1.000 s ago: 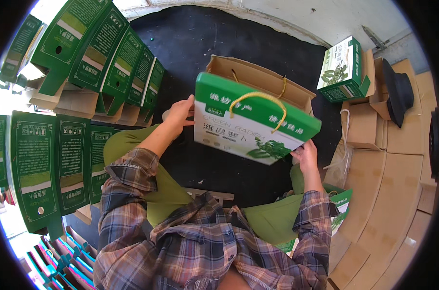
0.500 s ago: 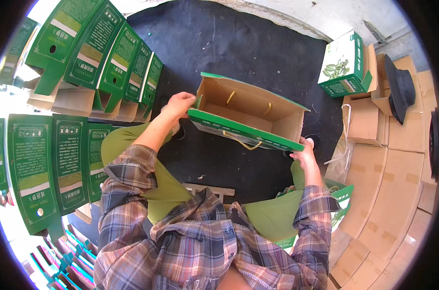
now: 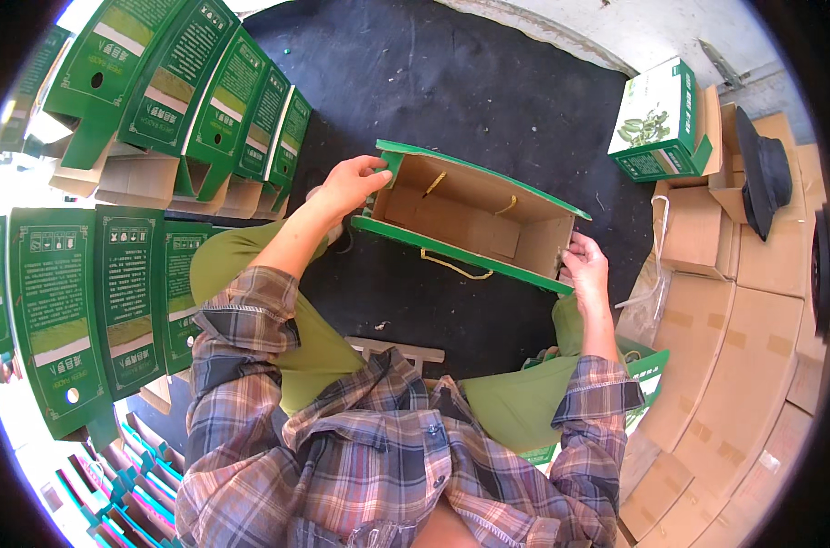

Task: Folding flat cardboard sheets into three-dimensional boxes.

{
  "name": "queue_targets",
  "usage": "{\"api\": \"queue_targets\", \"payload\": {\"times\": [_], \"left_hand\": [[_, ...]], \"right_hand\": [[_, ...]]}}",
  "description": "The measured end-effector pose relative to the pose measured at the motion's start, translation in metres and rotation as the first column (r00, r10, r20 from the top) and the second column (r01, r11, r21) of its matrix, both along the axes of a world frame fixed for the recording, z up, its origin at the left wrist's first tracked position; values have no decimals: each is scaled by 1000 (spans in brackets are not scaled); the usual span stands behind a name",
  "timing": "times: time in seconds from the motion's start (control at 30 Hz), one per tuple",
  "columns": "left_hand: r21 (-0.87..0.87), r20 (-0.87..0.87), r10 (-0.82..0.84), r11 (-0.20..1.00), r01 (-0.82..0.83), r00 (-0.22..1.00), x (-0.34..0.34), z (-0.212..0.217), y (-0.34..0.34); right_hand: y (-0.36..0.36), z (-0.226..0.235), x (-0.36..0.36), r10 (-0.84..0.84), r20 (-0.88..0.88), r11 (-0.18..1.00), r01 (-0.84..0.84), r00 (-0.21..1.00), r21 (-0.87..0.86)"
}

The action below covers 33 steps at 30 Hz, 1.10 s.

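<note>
An upright green carton [image 3: 535,236] stands in front of me with its top open, showing a bare brown inside. Yellow cord handles [image 3: 456,266] hang from its two long sides. My left hand [image 3: 353,184] is closed over the green edge at the carton's left end, thumb and fingers pinching the cardboard. At the opposite end my right hand [image 3: 586,270] grips the short wall's upper edge, its fingers curled and partly hidden. The carton lies roughly level between both hands, above a dark floor covering [image 3: 406,73].
Rows of green folded cartons [image 3: 54,320] stand stacked on my left. To the right rise brown cardboard boxes [image 3: 753,365], with a finished green and white carton [image 3: 657,123] and a black hat [image 3: 764,173] on them. A wooden piece [image 3: 398,353] lies between my legs.
The carton has tipped so its opening faces me more and its near outer face shows less. My right hand has shifted from the near right corner up onto the end wall.
</note>
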<state>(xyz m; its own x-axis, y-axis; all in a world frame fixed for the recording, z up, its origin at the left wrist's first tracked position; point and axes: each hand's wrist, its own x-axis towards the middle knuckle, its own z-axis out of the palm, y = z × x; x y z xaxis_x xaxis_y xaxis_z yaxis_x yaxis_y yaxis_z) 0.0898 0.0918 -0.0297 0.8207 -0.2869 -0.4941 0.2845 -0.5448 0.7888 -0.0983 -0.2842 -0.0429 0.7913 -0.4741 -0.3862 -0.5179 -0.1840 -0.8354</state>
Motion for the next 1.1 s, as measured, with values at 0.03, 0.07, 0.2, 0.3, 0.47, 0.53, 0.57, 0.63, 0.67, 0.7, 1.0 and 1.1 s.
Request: {"api": "queue_targets", "payload": {"times": [0.03,0.07,0.2,0.3,0.47,0.53,0.57,0.63,0.67,0.7,1.0,1.1], "left_hand": [[21,24,-43,999,43,999,1,-1,0],[19,22,-45,999,45,999,1,-2,-1],[117,37,-237,966,231,971,3,-10,1],[130,31,-310,944,303,950,3,-14,3],[69,-43,-398,914,400,917,2,10,3],[82,28,-612,789,608,790,2,21,7],[71,59,-607,795,603,793,-1,20,7],[92,79,-570,821,563,818,0,15,8],[109,101,-534,844,524,839,-1,9,8],[91,180,-425,905,415,887,-4,4,3],[383,571,-385,906,180,725,-29,-18,-19],[436,622,-413,888,144,665,-32,-19,-25]], "right_hand": [[-1,-1,-1,11,46,1000,-11,999,12],[-4,-1,-1,9,44,1000,-9,999,11],[-3,1,1,108,11,989,-109,994,99],[-1,3,1,125,1,974,-123,992,188],[-3,13,-1,111,-20,952,-100,994,290],[-1,15,1,163,15,949,-161,986,269],[0,17,-1,159,12,951,-156,987,267],[6,18,3,188,19,958,-188,982,218],[6,16,4,192,22,956,-192,981,221],[3,12,3,196,40,967,-200,980,156],[20,0,-10,362,15,634,-234,932,-737],[41,14,-12,455,-160,496,-398,876,-772]]}}
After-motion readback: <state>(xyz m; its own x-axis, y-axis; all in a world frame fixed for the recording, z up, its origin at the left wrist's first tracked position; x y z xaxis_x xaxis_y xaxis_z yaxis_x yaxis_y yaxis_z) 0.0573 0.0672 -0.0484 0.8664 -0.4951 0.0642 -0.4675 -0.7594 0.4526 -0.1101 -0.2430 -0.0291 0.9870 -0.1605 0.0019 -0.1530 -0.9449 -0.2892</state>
